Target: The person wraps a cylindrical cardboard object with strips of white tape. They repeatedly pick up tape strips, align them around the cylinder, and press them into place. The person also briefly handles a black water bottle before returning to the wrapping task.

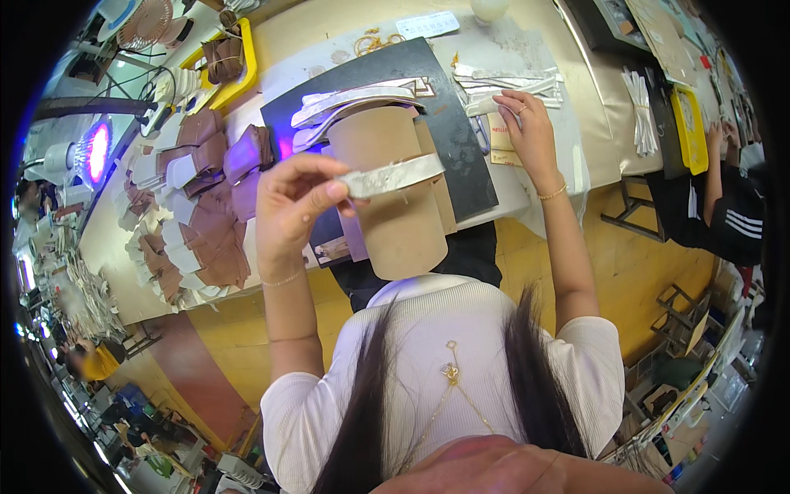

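Note:
My left hand (303, 202) pinches one end of a pale grey-white strip (395, 176) between thumb and fingers. The strip lies crosswise above a large tan leather-like piece (388, 235) with a rounded near end. Beneath that piece is a dark board (461, 156), its near part reaching the table edge. More pale strips (350, 105) lie at the board's far side. Farther right, my right hand (531, 128) has its fingertips closed at the end of another pale strip (482, 107), beside a pile of such strips (527, 84).
Stacks of brown and white cut pieces (193, 202) cover the table's left. A yellow tray (243, 70) with a brown bundle stands behind them, near a lit lamp (97, 152). Scissors (478, 134) and a yellowish packet (502, 136) lie under my right hand. Another person (716, 206) works at far right.

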`<action>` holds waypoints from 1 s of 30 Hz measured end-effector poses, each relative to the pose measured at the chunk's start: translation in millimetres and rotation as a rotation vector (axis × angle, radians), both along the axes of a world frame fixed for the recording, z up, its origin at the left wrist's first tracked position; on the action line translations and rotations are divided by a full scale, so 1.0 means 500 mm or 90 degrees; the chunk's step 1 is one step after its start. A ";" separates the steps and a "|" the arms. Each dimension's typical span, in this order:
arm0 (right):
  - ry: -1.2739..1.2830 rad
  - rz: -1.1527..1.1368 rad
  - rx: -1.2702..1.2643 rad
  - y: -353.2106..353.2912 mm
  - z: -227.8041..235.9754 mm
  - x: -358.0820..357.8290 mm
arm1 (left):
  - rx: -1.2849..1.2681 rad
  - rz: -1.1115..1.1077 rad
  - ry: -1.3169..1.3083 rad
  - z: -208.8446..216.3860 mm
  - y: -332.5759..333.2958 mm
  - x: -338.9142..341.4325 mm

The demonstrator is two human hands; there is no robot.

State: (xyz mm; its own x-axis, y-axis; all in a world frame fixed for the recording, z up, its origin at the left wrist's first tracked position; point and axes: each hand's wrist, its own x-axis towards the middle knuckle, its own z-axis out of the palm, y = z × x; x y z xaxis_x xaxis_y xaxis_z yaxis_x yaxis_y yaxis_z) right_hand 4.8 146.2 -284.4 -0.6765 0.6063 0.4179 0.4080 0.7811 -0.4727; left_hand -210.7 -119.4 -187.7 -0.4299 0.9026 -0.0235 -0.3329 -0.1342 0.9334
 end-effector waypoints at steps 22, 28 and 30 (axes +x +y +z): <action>-0.227 0.315 0.345 0.080 -0.021 -0.004 | -0.347 0.356 0.389 -0.089 -0.123 -0.191; -0.315 0.383 0.420 0.101 -0.017 -0.007 | -0.314 0.873 0.335 -0.077 -0.447 -0.342; -0.336 0.399 0.419 0.102 -0.012 -0.010 | -0.283 0.983 0.310 -0.116 -0.580 -0.419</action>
State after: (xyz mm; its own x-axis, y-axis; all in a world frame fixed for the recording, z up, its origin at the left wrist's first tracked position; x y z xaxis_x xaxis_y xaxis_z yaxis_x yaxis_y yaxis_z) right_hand -0.3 197.4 -290.1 -0.9831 -0.1542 0.0985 -0.1267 0.9620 0.2418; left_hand -420.3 -409.6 -245.7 -0.8893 -0.3833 0.2493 0.1615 0.2467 0.9555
